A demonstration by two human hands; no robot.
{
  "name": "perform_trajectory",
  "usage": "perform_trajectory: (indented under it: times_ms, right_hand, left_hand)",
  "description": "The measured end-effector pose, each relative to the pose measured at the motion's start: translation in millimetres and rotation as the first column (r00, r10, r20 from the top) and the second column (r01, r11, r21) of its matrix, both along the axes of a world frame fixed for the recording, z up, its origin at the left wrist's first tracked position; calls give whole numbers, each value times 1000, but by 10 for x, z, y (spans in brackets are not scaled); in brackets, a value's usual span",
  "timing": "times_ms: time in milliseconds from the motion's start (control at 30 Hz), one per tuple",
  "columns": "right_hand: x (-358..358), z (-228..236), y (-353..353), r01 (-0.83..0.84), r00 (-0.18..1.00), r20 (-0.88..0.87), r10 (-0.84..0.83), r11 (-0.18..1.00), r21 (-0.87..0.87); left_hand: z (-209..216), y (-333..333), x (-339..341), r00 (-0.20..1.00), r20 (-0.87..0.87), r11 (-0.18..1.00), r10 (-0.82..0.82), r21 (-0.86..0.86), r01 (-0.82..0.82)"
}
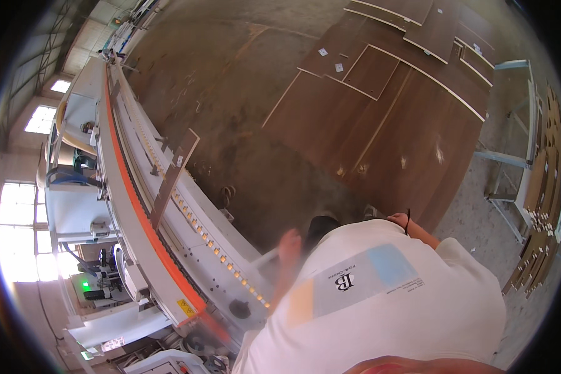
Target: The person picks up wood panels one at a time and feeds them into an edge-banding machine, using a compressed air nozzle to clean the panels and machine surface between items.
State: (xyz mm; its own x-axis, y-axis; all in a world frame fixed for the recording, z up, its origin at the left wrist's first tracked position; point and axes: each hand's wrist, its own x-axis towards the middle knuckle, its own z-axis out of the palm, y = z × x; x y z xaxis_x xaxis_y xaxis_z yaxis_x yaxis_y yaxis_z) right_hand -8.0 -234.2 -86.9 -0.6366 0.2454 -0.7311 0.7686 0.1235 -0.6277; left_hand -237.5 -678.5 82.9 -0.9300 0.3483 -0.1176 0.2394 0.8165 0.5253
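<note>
My left hand point(289, 247) is beside the near side of a long white machine, close to a pale bar point(266, 257). Motion blurs its fingers, so I cannot tell whether they are bent or straight. In front of my white shirt, my right hand point(400, 219) hangs with loosely bent fingers and nothing visible in them; a dark band circles the wrist. A narrow brown board point(176, 177) lies across the machine, one end at its orange strip point(144, 215) and the other sticking out past the bed. Neither hand touches this board.
Yellow rollers point(217, 251) line the machine bed. Large brown panels point(380, 134) cover the floor ahead and right, some overlapping. At the far right stand a metal frame point(530, 118) and stacked brown strips point(545, 193). Small scraps lie on the concrete floor point(230, 81).
</note>
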Motion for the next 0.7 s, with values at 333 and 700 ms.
perform_trajectory:
  times_ms: [333,700]
  right_hand:
    - [-14,-167,-76,682,730,253,-635,698,-217]
    - [-2425,-146,759,701,701,113,-704,710,72]
  left_hand:
    - [-299,1012,-2001,879,321,924,-352,-33,382]
    - [-1405,3645,-5110,786,262,816,-560,10,578]
